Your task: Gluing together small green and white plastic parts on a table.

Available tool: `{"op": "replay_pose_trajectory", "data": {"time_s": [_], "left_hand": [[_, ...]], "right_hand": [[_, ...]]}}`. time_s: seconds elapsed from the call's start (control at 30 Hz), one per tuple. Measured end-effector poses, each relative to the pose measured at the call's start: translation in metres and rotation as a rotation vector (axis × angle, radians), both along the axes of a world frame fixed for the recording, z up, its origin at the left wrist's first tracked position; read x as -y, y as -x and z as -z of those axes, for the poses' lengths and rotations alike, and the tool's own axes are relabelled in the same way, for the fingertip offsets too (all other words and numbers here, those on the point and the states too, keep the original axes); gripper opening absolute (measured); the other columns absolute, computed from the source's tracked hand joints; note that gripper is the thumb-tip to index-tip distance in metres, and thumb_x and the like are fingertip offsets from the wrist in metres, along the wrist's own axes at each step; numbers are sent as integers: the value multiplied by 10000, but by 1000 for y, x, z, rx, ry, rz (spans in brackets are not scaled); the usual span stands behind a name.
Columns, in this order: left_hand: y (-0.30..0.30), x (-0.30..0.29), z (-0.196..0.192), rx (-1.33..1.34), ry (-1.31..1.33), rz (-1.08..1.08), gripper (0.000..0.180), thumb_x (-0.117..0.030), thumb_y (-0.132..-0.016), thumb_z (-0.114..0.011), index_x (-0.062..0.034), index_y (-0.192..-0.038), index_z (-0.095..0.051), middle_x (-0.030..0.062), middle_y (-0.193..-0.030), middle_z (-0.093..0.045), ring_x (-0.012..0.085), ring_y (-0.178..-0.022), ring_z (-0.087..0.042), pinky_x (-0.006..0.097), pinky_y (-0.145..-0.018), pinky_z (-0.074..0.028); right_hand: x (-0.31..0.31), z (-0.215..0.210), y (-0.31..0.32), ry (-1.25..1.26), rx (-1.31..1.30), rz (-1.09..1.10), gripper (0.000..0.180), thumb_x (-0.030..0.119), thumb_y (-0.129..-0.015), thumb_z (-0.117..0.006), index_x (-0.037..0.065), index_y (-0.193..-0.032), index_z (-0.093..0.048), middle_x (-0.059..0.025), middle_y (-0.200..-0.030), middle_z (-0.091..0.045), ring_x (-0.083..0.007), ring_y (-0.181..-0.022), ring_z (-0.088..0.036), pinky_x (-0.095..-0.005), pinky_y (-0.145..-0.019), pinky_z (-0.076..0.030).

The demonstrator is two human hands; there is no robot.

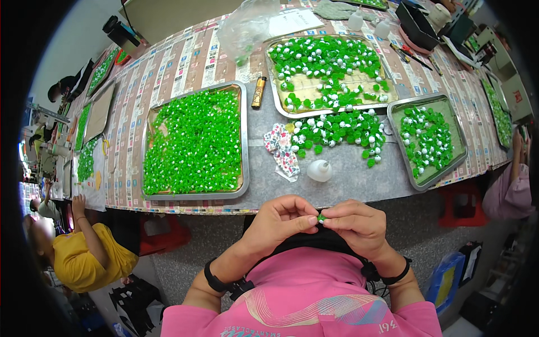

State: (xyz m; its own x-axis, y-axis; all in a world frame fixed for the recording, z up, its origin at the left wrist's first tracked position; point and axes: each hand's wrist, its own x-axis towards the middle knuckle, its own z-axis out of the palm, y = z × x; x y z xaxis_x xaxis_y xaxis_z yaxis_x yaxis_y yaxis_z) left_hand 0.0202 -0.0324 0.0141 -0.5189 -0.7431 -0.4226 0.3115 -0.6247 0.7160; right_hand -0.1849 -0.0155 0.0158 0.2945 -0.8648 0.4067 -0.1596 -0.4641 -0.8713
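Held in front of my body, just off the table's near edge, is a tiny green-and-white piece (321,219). The thumb and fingers of my left hand (283,222) pinch it from one side, and those of my right hand (358,224) from the other. Fingertips cover most of it, so its exact kind cannot be made out. On the table beyond my hands stands a white squeeze bottle (320,171). Behind the bottle lies a loose pile of green pieces with white balls (342,132), beside a crumpled flower-patterned cloth (282,150).
A metal tray (245,140) heaped with green pieces sits left. Another tray (306,83) lies behind the pile, and a smaller tray (457,137) stands right. A black-and-gold cylinder (259,92) and a plastic bag (244,31) lie farther back. A person in yellow (92,255) works at left.
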Motion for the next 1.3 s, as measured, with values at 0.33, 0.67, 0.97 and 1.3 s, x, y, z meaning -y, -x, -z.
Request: {"op": "replay_pose_trajectory", "data": {"time_s": [0.33, 0.67, 0.97, 1.3], "left_hand": [[0, -4, 2, 2, -63, -5, 78, -38, -853, -645, 15, -894, -606, 98, -839, -657, 156, -747, -668, 263, -720, -567], [2, -8, 15, -131, 15, 31, 229, -50, -901, -581, -42, -1106, -480, 93, -953, -605, 152, -865, -630, 320, -772, -569], [-4, -7, 18, -316, -157, 96, 270, -118, -936, -547, -62, -1178, -440, 65, -903, -613, 139, -788, -635, 334, -779, -563], [-1, -8, 18, -335, -202, 94, 245, -125, -931, -558, -60, -1142, -451, 63, -870, -615, 142, -725, -637, 357, -769, -565]], "right_hand": [[0, 0, -3, 41, -27, 4, 154, -87, -702, -693, 8, -823, -694, -102, -865, -681, -220, -791, -668, -296, -687, -538], [5, 0, 5, -389, 26, -63, 187, 1, -761, -702, 28, -946, -697, -83, -924, -680, -193, -843, -658, -284, -742, -526], [8, 2, 3, -336, 24, -147, 247, 19, -755, -717, 26, -1000, -685, -97, -953, -674, -204, -862, -657, -281, -757, -516], [8, -3, 3, -289, 31, -145, 240, 3, -742, -719, 31, -979, -693, -104, -941, -679, -208, -832, -670, -281, -722, -525]]}}
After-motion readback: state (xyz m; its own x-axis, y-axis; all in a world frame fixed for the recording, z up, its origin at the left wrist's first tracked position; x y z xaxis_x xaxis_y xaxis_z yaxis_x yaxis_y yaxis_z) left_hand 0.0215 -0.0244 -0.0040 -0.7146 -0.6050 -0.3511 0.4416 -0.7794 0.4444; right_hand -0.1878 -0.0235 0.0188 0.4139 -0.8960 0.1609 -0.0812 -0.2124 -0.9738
